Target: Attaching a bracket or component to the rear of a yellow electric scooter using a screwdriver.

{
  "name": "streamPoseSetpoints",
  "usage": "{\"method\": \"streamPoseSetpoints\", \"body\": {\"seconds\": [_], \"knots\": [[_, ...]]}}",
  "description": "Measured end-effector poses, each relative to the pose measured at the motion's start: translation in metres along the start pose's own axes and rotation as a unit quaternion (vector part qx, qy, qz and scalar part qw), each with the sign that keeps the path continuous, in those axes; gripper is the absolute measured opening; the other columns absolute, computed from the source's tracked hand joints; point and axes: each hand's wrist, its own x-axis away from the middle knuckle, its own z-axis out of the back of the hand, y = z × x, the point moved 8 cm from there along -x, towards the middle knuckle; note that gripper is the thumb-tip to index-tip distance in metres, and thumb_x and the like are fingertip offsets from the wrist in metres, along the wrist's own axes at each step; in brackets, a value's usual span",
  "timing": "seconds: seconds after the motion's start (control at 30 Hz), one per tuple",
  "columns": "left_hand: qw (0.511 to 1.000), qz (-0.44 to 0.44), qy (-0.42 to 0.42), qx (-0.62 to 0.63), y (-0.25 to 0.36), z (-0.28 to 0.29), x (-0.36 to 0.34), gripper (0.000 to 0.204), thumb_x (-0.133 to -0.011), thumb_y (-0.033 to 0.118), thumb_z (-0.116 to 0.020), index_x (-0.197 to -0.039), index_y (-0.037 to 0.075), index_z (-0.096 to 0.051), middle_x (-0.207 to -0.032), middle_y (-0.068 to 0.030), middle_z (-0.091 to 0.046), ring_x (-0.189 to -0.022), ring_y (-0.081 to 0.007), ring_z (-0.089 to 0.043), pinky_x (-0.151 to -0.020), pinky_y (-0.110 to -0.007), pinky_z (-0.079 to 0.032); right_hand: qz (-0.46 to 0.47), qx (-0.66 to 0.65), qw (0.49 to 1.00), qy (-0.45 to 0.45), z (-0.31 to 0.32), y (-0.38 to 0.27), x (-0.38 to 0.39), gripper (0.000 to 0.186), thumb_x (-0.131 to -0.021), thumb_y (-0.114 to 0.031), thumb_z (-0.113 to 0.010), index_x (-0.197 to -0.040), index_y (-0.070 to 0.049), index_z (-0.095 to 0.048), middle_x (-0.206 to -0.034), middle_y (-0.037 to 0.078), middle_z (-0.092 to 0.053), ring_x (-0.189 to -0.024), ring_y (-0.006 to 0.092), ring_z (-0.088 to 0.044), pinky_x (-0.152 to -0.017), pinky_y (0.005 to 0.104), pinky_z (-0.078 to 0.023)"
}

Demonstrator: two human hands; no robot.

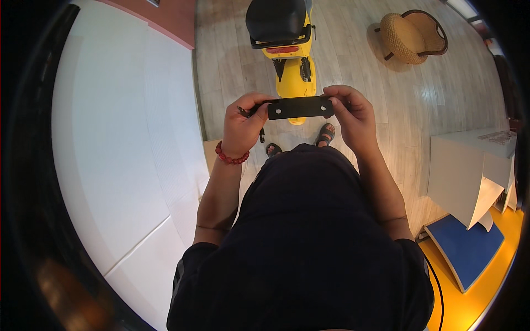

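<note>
Between my two hands stretches a flat black rectangular piece (301,108) with a round pale spot near each end; I cannot tell if these are holes or studs. My left hand (243,124), with a red beaded bracelet (231,154) at the wrist, pinches its left end. A thin black item (262,134), perhaps a cable end, also sticks out of that hand. My right hand (353,116) pinches the right end between thumb and fingers. Beyond the piece stands a yellow scooter (287,77) with a black seat (276,19), its rear toward me.
A white wall or panel (121,138) runs along the left. At far right stands a woven round chair (408,38). Near right, a white box (458,171) and a blue board (466,248) sit by a yellow surface (508,231). Wooden flooring (353,60) lies below.
</note>
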Motion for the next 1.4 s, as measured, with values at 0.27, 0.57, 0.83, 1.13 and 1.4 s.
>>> {"method": "streamPoseSetpoints", "body": {"seconds": [0.27, 0.57, 0.83, 1.13, 1.4], "knots": [[1.000, 0.018, 0.004, 0.008, -0.004, 0.004, -0.001, 0.013, -0.086, 0.006, -0.054, -0.096, -0.001, -0.060, -0.074, 0.0009, -0.055, -0.059, -0.0019, -0.043, -0.052, -0.016, -0.033, -0.037, -0.006, 0.999, 0.004, -0.001, 0.005, -0.004, 0.017, -0.086, -0.003, -0.052, -0.102, 0.001, -0.058, -0.086, 0.004, -0.060, -0.070, 0.0077, -0.052, -0.066, 0.0209, -0.044], [0.957, 0.221, 0.039, 0.182, -0.043, -0.010, -0.002, 0.014, -0.087, 0.014, -0.053, -0.078, 0.003, -0.056, -0.052, 0.0057, -0.040, -0.040, -0.0010, -0.030, -0.038, -0.019, -0.023, -0.249, -0.110, 0.962, 0.034, 0.002, 0.037, -0.007, 0.018, -0.081, -0.004, -0.044, -0.093, 0.005, -0.054, -0.079, 0.009, -0.058, -0.069, 0.0126, -0.056, -0.056, 0.0245, -0.044], [0.946, 0.267, 0.063, 0.174, -0.056, -0.008, 0.000, 0.021, -0.088, 0.017, -0.048, -0.075, 0.001, -0.054, -0.056, 0.0024, -0.044, -0.037, -0.0023, -0.031, -0.035, -0.017, -0.023, -0.255, -0.162, 0.953, 0.009, 0.003, 0.048, -0.010, 0.021, -0.084, -0.007, -0.046, -0.100, 0.005, -0.052, -0.081, 0.011, -0.059, -0.070, 0.0130, -0.060, -0.057, 0.0240, -0.047], [0.939, 0.285, 0.076, 0.176, -0.059, -0.007, 0.008, 0.023, -0.088, 0.018, -0.048, -0.077, -0.001, -0.055, -0.059, 0.0007, -0.046, -0.038, -0.0032, -0.032, -0.036, -0.018, -0.024, -0.268, -0.149, 0.952, 0.020, 0.001, 0.046, -0.004, 0.019, -0.086, -0.010, -0.047, -0.097, 0.004, -0.053, -0.082, 0.008, -0.058, -0.067, 0.0118, -0.058, -0.058, 0.0245, -0.046], [0.942, 0.275, 0.056, 0.185, -0.054, -0.007, 0.013, 0.025, -0.089, 0.019, -0.046, -0.079, -0.002, -0.056, -0.060, -0.0001, -0.047, -0.039, -0.0034, -0.032, -0.038, -0.018, -0.025, -0.271, -0.157, 0.950, 0.015, -0.004, 0.046, 0.000, 0.018, -0.087, -0.011, -0.047, -0.096, 0.003, -0.053, -0.080, 0.008, -0.058, -0.066, 0.0112, -0.056, -0.058, 0.0248, -0.046]]}}
